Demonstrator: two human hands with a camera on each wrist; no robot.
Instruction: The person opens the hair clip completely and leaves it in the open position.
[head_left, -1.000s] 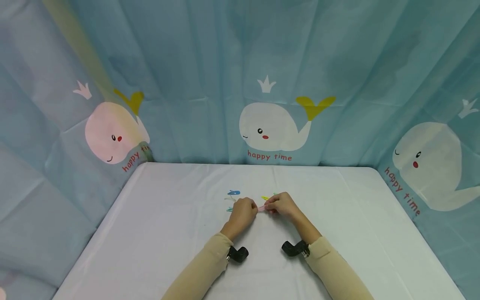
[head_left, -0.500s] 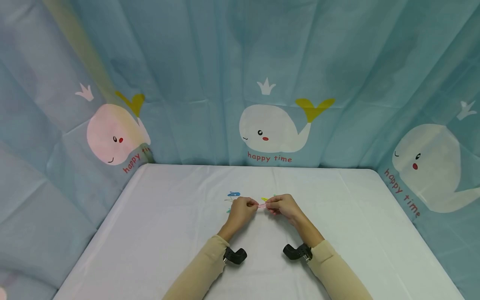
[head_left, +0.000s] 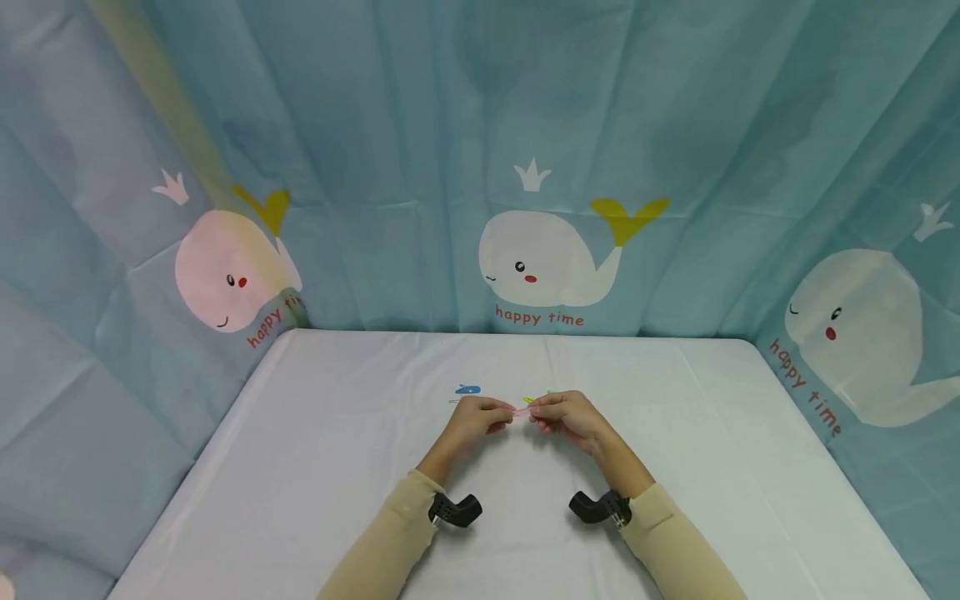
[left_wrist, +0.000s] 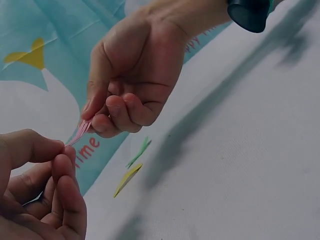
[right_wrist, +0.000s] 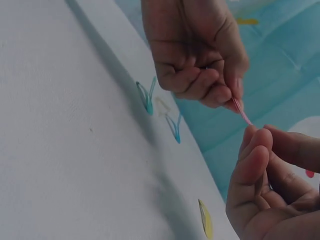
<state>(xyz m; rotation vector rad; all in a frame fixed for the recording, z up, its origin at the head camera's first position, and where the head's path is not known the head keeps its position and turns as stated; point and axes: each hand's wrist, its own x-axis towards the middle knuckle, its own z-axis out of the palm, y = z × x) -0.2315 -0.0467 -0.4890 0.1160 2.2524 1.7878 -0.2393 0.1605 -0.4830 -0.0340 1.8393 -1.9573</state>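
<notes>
Nearest in, two beige sleeves [head_left: 382, 533] reached up over the white counter [head_left: 300, 517], a black wrist camera [head_left: 600, 507] jutting inward from the right cuff and another from the left! Just past them, here was the action: the left hand [head_left: 467, 417] and the right hand [head_left: 576, 417] came nearly fingertip to fingertip, with the small pink clip [head_left: 521, 412] between them, above the counter. Each pinched one end between thumb and fingers, and the left wrist view caught thin pink strands spreading at the right hand's end.

Beyond the left hand lay a row of three: the teal clip [right_wrist: 146, 98] first, then a pale beige clip [right_wrist: 162, 106], then the blue clip [head_left: 468, 389]. Past the right hand's fingers it was the yellow clip [left_wrist: 128, 180], with the green clip [left_wrist: 139, 151] just behind. And at the back hung a blue curtain [head_left: 375, 125] printed with white whales and "happy time"!
</notes>
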